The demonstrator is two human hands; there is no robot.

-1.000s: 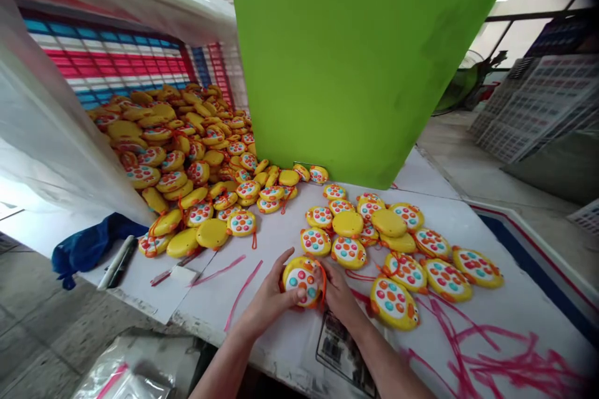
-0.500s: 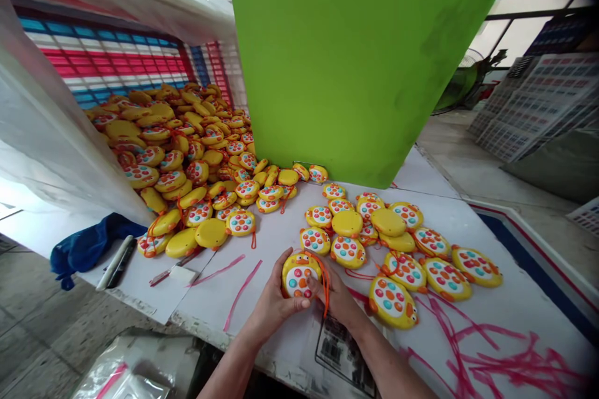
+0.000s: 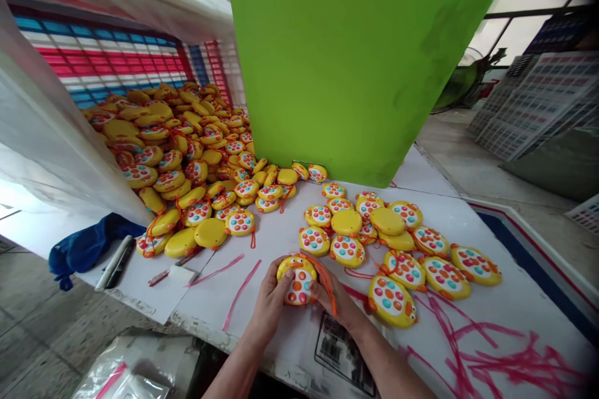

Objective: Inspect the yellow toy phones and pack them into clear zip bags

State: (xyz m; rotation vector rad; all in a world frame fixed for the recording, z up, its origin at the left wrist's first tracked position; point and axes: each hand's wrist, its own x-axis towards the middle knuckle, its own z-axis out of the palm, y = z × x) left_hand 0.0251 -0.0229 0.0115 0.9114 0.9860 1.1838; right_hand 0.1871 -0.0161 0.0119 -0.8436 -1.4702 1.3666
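A round yellow toy (image 3: 296, 279) with coloured buttons is being held face up at the near edge of the white table (image 3: 496, 312), just above its surface. It is being gripped from the left by the left hand (image 3: 270, 300), fingers curled narrowly round the rim. It is being steadied from the right by the right hand (image 3: 337, 303), fingers closed against the toy's edge. An orange cord (image 3: 329, 287) is being draped over the right hand's fingers.

A printed label sheet (image 3: 344, 349) is lying under the right wrist. Just to the right, a loose group of similar toys (image 3: 388, 243) is being kept on the table. A large heap of toys (image 3: 178, 149) is occupying the far left. The far side is being blocked by an upright green board (image 3: 355, 68). A blue cloth (image 3: 88, 246) and a marker (image 3: 115, 262) are lying at the left edge.
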